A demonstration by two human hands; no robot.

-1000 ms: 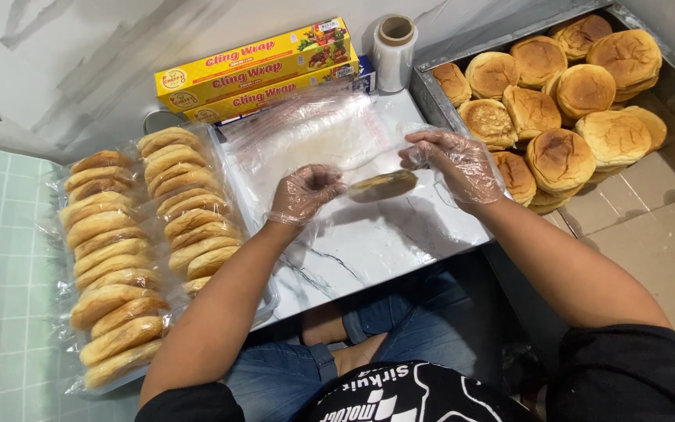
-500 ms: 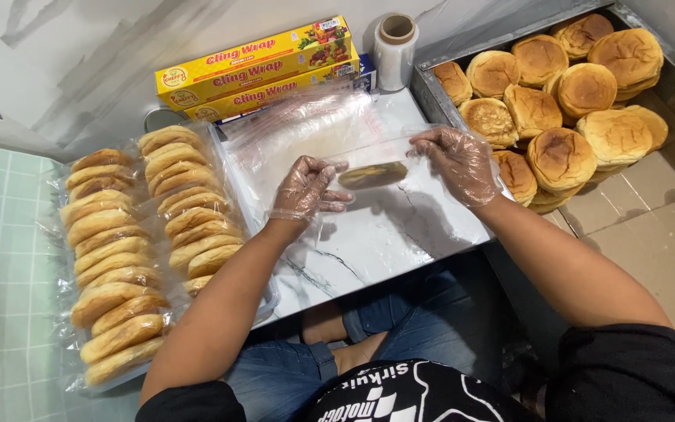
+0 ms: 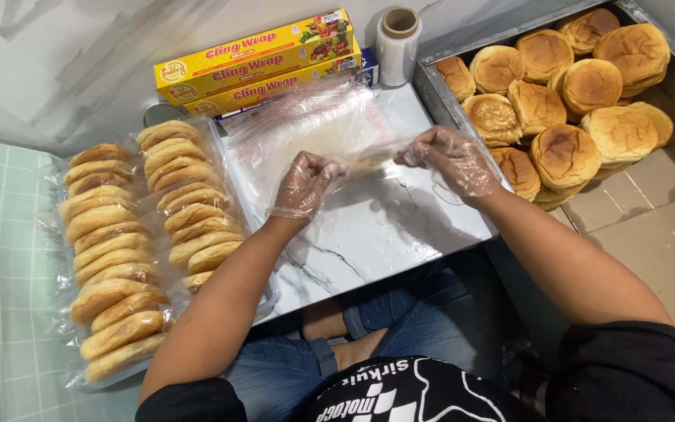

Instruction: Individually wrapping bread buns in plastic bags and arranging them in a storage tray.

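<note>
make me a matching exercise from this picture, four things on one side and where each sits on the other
Things:
1. cling wrap boxes
2. wrapped buns
3. round buns
4. cling film roll

Places:
A. in the metal tray at right
B. upright between the boxes and the tray
C. in rows at left
D. stacked along the back of the marble board

Pairs: 1-D, 2-C, 3-A, 4-B

Golden-brown buns (image 3: 564, 152), yellow boxes (image 3: 255, 55), white grey-veined marbled board (image 3: 400, 227), green checked cloth (image 3: 1, 312), blue jeans (image 3: 291, 375)
</note>
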